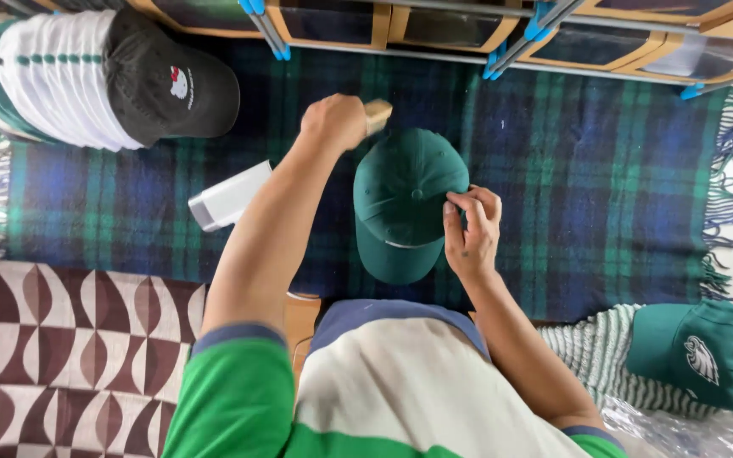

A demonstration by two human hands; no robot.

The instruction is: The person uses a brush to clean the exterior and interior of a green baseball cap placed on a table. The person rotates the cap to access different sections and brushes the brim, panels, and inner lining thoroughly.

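Green cap [405, 203] lies centre on the plaid blanket [604, 187]; right hand [471, 229] pinches its rim at 3 o'clock. Left hand [337, 121] fists perhaps a wooden brush [377, 114]. Three caps total.

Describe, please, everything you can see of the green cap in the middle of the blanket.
The green cap is plain dark green fabric with a top button and stitched panels, its brim pointing toward the person. It lies crown up on the plaid blanket. The right hand pinches its right edge; the left hand, fisted around a wooden handle, hovers by its upper left.
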